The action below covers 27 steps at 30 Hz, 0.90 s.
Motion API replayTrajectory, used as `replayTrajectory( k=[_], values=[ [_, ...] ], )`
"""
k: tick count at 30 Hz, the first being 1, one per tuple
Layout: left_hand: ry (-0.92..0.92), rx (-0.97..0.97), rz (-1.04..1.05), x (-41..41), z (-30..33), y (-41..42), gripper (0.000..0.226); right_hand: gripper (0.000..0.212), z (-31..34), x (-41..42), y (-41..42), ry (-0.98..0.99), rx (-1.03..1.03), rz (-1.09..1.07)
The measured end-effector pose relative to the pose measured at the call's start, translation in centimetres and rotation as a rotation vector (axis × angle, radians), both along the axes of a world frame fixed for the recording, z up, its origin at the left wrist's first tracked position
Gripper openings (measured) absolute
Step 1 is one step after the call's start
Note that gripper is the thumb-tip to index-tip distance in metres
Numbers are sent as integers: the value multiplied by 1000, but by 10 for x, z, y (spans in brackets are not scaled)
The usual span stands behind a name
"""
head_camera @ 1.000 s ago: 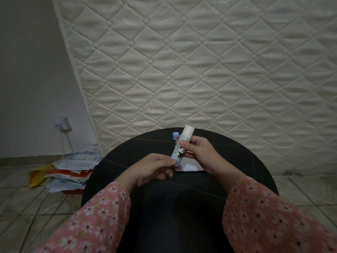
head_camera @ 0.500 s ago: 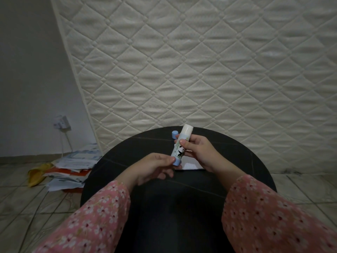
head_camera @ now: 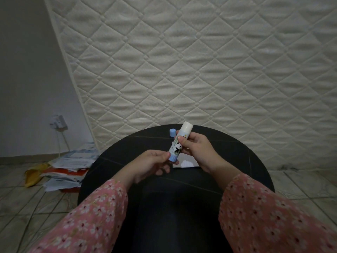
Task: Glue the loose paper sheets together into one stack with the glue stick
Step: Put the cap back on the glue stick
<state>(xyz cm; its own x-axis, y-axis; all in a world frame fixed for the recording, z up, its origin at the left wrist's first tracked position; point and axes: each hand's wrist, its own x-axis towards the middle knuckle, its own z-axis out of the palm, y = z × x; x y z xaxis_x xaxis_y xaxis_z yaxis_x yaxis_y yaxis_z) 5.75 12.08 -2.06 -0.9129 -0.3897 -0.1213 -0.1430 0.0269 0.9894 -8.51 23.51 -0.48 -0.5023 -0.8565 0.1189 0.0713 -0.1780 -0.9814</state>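
Note:
A white glue stick (head_camera: 179,141) with a panda label and a blue base is held tilted above a round black table (head_camera: 142,143), its uncapped white tip pointing up and away. My right hand (head_camera: 197,152) grips the tube's middle. My left hand (head_camera: 155,161) pinches the blue base between thumb and fingers. The blue cap (head_camera: 172,132) stands on the table just left of the tube's top. White paper sheets (head_camera: 186,163) lie on the table under my hands, mostly hidden by them.
A quilted white mattress (head_camera: 200,61) leans upright right behind the table. On the tiled floor at the left lies a pile of papers (head_camera: 67,167) with a yellow item beside it. A wall socket with a plug and cable (head_camera: 58,122) is above the pile.
Both hands keep the same hold on the glue stick; it stays in about the same place and tilt. Only the view has shifted slightly.

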Motion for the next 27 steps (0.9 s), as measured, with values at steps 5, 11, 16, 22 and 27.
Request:
replayTrajectory(
  k=[5,11,16,22,27],
  values=[
    [-19,-251,63,-3,2,5,23,24,-6,3,0,2,5,-79],
    [-25,-180,1,-4,3,4,39,20,-2,1,5,-36,-47,35],
    [-41,-155,-20,2,3,5,37,32,-3,0,4,-16,-41,68],
    [22,-211,141,1,4,2,50,24,-4,-2,7,-28,-39,29],
    [-26,-174,82,2,10,6,20,27,0,-1,4,-106,-87,47]
  ],
)
